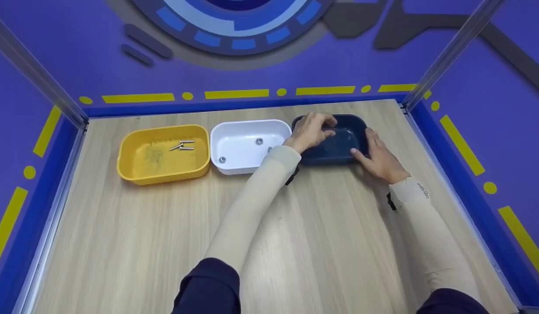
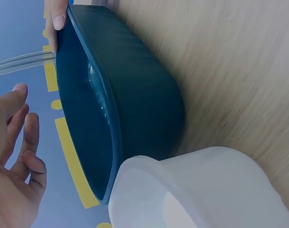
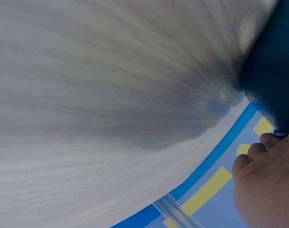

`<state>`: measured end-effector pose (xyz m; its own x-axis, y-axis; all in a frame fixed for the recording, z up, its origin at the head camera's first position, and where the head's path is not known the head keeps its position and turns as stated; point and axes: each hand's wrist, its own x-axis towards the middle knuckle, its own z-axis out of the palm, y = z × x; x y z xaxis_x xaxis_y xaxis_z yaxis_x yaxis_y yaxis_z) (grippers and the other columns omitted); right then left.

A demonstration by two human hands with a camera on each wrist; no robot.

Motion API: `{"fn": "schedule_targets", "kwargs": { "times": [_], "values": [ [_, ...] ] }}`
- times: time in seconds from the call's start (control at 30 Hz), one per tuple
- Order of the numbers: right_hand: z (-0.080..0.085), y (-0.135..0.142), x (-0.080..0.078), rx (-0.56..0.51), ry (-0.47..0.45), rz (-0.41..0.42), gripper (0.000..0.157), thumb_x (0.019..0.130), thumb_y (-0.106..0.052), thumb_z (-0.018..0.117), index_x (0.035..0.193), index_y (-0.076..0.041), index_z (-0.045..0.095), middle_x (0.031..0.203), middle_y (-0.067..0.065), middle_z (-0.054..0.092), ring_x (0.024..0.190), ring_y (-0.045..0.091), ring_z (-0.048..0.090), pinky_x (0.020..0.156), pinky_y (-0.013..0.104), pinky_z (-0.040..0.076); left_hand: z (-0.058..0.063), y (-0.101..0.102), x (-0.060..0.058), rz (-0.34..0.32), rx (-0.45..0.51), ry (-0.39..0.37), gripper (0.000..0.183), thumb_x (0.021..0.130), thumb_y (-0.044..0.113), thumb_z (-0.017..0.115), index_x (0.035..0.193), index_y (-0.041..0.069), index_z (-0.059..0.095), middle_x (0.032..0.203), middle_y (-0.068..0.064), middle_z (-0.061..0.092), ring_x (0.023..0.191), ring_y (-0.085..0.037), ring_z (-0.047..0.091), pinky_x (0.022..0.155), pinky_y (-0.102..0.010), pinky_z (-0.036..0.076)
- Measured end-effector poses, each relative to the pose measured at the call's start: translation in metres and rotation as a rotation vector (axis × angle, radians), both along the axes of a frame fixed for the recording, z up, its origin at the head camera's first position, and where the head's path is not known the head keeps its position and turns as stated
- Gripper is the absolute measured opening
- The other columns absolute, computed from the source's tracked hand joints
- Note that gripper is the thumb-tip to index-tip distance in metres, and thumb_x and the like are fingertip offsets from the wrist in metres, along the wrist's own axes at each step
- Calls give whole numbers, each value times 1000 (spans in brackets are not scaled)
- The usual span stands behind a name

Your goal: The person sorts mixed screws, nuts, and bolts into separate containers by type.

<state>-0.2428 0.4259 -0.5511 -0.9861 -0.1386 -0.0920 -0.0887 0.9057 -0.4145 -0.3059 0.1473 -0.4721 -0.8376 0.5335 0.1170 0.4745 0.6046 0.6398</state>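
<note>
My left hand [image 1: 310, 131] hovers over the left part of a dark teal bin [image 1: 339, 159]; in the left wrist view its fingers [image 2: 30, 135] are loosely bent with nothing between them. At the bin's right end my right hand [image 1: 380, 159] grips the wall, thumb at the front rim and fingers along the outside. In the right wrist view that hand [image 3: 267, 180] lies against the dark wall. A few shiny highlights show on the bin's inside. Left of it a white bin [image 1: 241, 169] holds small metal nuts [image 1: 259, 141], partly hidden by my left forearm.
Further left stands a yellow bin [image 1: 164, 178] with several metal screws [image 1: 186, 148] in it. The three bins form a row at the back of the wooden table [image 1: 321, 244]. Blue-purple panels [image 1: 252, 78] with metal corner posts enclose the back and sides.
</note>
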Motion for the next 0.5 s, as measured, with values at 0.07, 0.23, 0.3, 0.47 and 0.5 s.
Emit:
{"fn": "schedule_targets", "kwargs": {
  "times": [0.07,0.23,0.3,0.47,0.5],
  "values": [
    [0,0,0,0,1,0,105,105,-71,43,171,-6,-5,179,24,1,166,45,6,133,66,11,1,0,1,-2,-4,4,31,101,28,77,131,19,76,129,6,77,126,-12,68,108,-23,53],
    [0,0,1,2,6,-1,103,106,-67,45,171,-6,-4,179,24,2,165,45,7,133,66,12,3,0,1,-14,-11,18,31,102,30,75,131,19,76,131,7,76,127,-11,67,109,-23,52],
    [0,0,1,4,5,-1,103,106,-68,45,171,-6,-5,179,24,1,166,45,7,133,66,12,3,0,2,-22,-11,24,31,103,30,75,131,18,76,131,6,76,127,-12,67,109,-25,53],
    [0,0,0,9,6,6,104,106,-71,42,171,-5,-4,179,25,2,166,46,5,133,66,11,3,-3,6,-29,-9,26,30,102,30,75,130,19,76,130,5,76,125,-15,69,106,-28,55],
    [0,0,0,10,7,8,104,106,-71,43,171,-5,-4,179,25,2,166,45,5,133,66,11,3,-4,7,-29,-9,22,30,102,31,75,130,20,76,131,6,76,125,-15,69,105,-28,55]
  ]
}}
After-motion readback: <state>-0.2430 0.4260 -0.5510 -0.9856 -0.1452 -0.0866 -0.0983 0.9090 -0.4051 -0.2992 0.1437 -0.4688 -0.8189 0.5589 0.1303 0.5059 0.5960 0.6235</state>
